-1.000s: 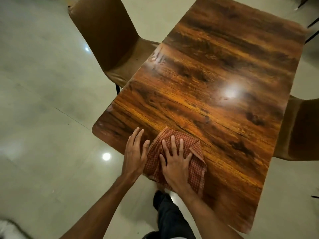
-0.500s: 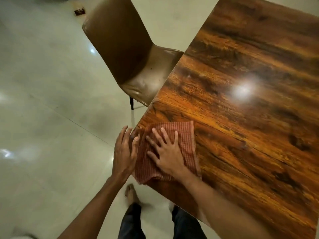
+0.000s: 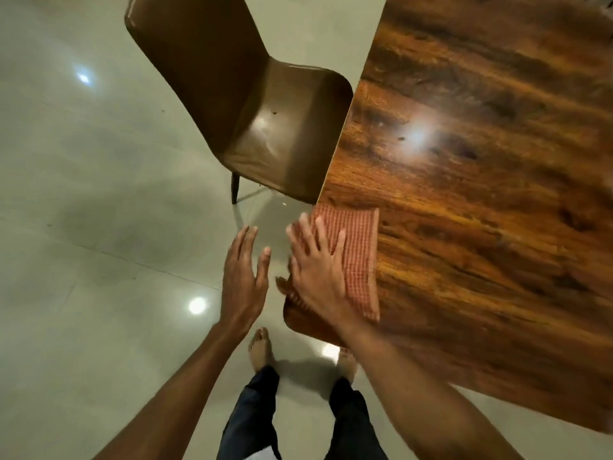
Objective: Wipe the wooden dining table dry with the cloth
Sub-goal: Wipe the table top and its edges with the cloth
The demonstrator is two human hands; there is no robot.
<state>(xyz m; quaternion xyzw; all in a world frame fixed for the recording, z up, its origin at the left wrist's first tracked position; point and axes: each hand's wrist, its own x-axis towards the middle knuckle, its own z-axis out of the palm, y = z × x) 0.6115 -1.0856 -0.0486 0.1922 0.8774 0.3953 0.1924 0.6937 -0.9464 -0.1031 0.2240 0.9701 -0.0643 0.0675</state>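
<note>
Flat-fingered, the right hand (image 3: pixel 318 273) presses the cloth (image 3: pixel 358 247) at the near corner of the desk (image 3: pixel 481 227); the left hand (image 3: pixel 243 280) hovers empty, fingers straight. Most of the top is probably left to wipe.

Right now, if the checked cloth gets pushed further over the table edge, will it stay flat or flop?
Likely floppy: the cloth sags past the table edge beside the right hand. Probably slides easily on that glossy top. Thin fold suggests light.
</note>
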